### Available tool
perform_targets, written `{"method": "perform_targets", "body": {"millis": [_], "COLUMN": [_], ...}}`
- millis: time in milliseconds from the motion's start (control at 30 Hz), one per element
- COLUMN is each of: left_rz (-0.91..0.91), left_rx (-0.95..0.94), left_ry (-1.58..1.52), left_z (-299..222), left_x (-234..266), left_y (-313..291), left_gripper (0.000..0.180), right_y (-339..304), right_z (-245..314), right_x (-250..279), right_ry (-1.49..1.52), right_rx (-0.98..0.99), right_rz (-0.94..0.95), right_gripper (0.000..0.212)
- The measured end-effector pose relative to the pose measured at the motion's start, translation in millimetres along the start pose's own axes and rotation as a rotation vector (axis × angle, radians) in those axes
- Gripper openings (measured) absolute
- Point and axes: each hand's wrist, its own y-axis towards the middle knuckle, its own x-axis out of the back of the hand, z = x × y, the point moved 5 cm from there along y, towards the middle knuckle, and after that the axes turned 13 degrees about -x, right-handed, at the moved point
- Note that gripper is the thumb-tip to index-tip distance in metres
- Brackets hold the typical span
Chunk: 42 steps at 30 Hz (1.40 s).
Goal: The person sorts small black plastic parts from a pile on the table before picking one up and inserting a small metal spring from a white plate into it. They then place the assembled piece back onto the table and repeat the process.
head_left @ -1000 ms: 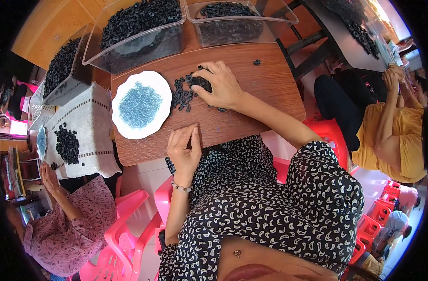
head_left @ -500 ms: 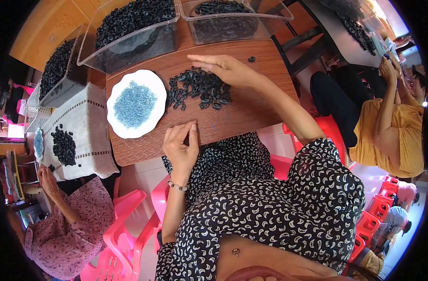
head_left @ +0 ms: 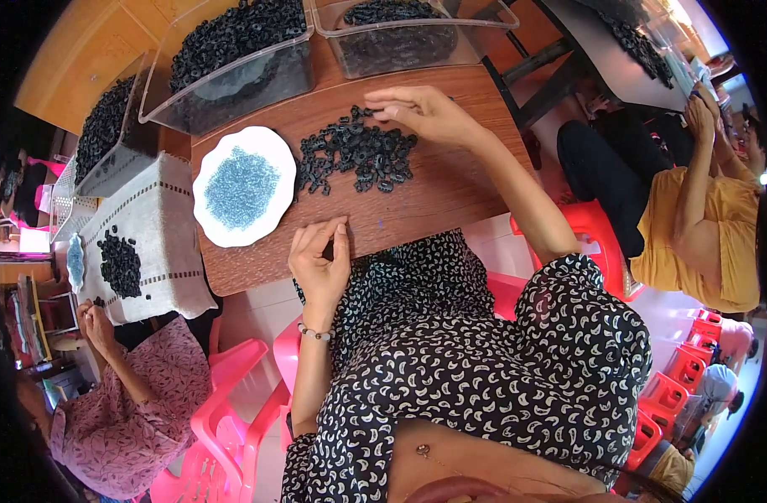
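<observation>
On the brown wooden table (head_left: 257, 272) a loose pile of small black plastic pieces (head_left: 350, 155), some ring-shaped, lies spread out. My right hand (head_left: 429, 115) reaches over its far right edge, fingers stretched to the left and thumb apart from them. No piece is plainly held there. At the table's near edge rests my left hand (head_left: 320, 256), its fingers curled and thumb tip close to the index fingertip. Anything in that pinch is too small to make out. Left of the pile, a white scalloped plate (head_left: 284, 197) holds many tiny blue-grey beads (head_left: 242, 189).
Clear plastic bins (head_left: 249, 96) of black pieces stand along the far edge. To the left, a person in pink (head_left: 140, 402) sits at a cloth-covered table (head_left: 178, 235) with similar pieces. A person in yellow (head_left: 702, 239) works on the right. Pink chairs (head_left: 232, 419) stand close by.
My right hand has moved a little right from the pile's top, its flat fingers now bent and the thumb separated. My left hand has hardly moved.
</observation>
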Motion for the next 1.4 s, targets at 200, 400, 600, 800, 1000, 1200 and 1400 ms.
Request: {"method": "perform_targets", "body": {"millis": [200, 400, 600, 800, 1000, 1200, 1400], "left_rz": [-0.001, 0.002, -0.018, -0.014, -0.024, -0.035, -0.125], "left_rx": [0.014, 0.006, 0.02, 0.089, 0.178, 0.092, 0.302], "left_ry": [-0.035, -0.075, -0.127, -0.243, -0.258, -0.352, -0.631], "left_z": [1.3, 2.1, 2.6, -4.0, -25.0, -41.8, -19.3], "left_x": [1.2, 1.4, 1.1, -2.8, 1.2, 7.0, 15.9], "left_y": [-1.3, -2.0, -4.9, -5.0, 6.6, 22.5, 2.5], "left_gripper": [0.01, 0.008, 0.008, 0.011, 0.021, 0.031, 0.023], "right_y": [-30.9, -63.1, -65.5, -63.4, -80.9, -92.6, -75.4], "right_z": [-20.0, -24.7, -16.0, -21.6, 34.6, 69.9, 78.7], "right_x": [20.3, 16.4, 5.1, 6.3, -18.5, -68.9, -91.1], "right_ry": [0.003, -0.358, -0.484, -0.537, -0.322, -0.335, -0.159], "right_rx": [-0.151, -0.085, 0.033, 0.011, 0.109, 0.398, 0.213], "right_rz": [-0.187, -0.342, -0.355, -0.381, -0.237, -0.054, 0.108], "right_gripper": [0.026, 0.024, 0.027, 0.019, 0.019, 0.025, 0.02]}}
